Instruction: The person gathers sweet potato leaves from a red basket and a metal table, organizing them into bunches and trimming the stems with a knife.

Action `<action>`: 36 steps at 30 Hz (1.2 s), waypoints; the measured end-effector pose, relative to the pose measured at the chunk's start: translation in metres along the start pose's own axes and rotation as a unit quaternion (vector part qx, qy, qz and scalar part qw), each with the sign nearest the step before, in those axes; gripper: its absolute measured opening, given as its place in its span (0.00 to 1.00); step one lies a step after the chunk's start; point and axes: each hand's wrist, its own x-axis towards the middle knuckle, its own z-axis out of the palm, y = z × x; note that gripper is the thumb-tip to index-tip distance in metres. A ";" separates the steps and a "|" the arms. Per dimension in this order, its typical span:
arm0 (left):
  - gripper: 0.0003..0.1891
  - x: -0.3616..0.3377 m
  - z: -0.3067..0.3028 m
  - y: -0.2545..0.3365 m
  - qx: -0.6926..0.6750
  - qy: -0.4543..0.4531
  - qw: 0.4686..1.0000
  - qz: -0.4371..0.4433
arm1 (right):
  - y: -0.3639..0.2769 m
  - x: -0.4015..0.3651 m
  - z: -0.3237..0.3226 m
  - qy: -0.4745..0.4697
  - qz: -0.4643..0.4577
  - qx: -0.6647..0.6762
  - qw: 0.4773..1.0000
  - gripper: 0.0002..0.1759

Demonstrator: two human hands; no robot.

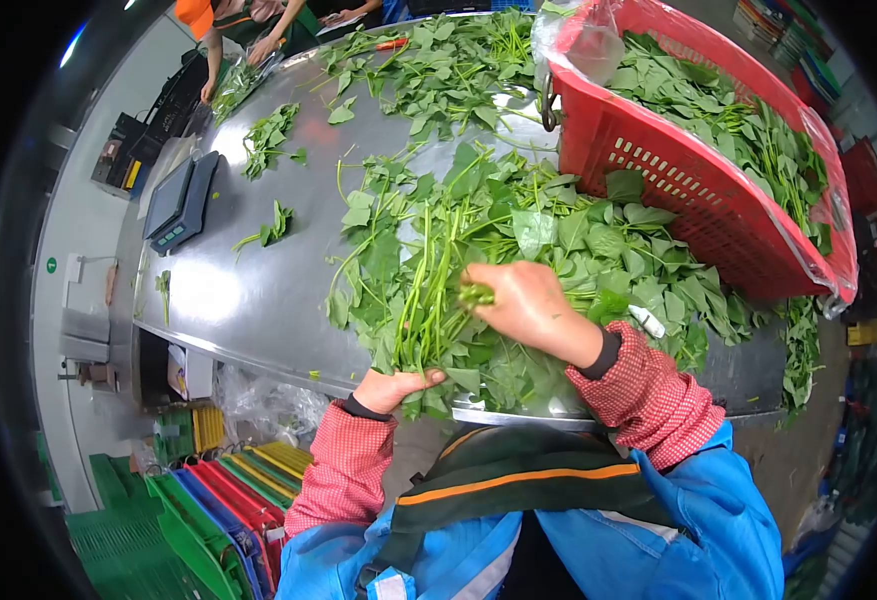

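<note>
A big heap of leafy green vegetables lies on a steel table in front of me. My left hand grips the cut ends of a bunch of long green stems at the table's near edge. My right hand is closed on a few stems pinched at their tips, just above the heap and beside the bunch. Both arms wear red checked sleeves under a blue jacket.
A red plastic basket lined with clear film and full of greens leans on the table at the right. A digital scale sits at the left. Another person's hands work at the far end. Coloured crates are stacked below left.
</note>
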 end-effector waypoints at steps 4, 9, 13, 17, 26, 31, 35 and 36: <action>0.32 -0.006 -0.005 -0.006 -0.012 0.030 0.999 -0.015 | 0.029 0.007 -0.021 0.079 0.076 0.369 0.923 0.08; 0.29 -0.017 -0.023 -0.020 -0.053 0.098 0.993 -0.040 | 0.052 -0.009 -0.092 0.154 0.055 0.714 0.681 0.06; 0.28 -0.024 -0.030 -0.015 -0.111 0.125 0.984 -0.064 | 0.042 -0.017 -0.117 0.001 0.170 0.291 0.941 0.20; 0.32 -0.018 -0.024 -0.014 -0.102 0.118 0.987 -0.034 | 0.052 -0.015 -0.061 0.093 0.062 0.129 0.985 0.30; 0.32 0.003 0.010 -0.012 0.062 -0.013 0.998 0.001 | 0.038 0.012 0.002 -0.032 0.079 0.487 0.869 0.36; 0.28 0.014 0.015 -0.020 0.418 0.037 0.891 0.173 | 0.034 0.021 0.008 0.008 0.087 0.450 0.889 0.28; 0.29 0.014 0.028 -0.007 0.555 0.090 0.787 0.254 | 0.026 0.023 0.009 0.081 0.163 0.459 0.870 0.16; 0.31 0.013 0.030 -0.004 0.550 0.095 0.792 0.247 | 0.030 0.023 0.012 0.110 0.164 0.435 0.879 0.13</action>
